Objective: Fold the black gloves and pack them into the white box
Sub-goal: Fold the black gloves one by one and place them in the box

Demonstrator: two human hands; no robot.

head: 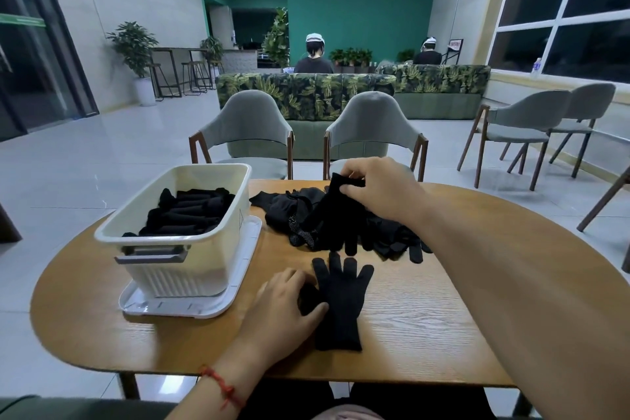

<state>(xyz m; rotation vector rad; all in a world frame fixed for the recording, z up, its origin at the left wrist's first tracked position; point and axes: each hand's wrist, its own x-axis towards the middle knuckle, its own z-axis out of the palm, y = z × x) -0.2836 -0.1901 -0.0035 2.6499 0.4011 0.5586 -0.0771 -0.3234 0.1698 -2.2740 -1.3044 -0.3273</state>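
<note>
A black glove [341, 303] lies flat on the wooden table [426, 317], fingers pointing away from me. My left hand [286, 307] rests on its left edge, thumb on the fabric. Farther back, my right hand [375, 191] pinches the cuff of a second black glove [332, 215] and holds it up, its fingers hanging over a loose pile of black gloves [385, 235]. The white box [211, 232] stands at the left on its lid [245, 269], holding several folded black gloves [191, 211].
Two grey chairs [245, 133] stand at the table's far side, with a leaf-patterned sofa [306, 95] and two seated people behind. More chairs [531, 126] are to the right. Bare wood lies right of the flat glove.
</note>
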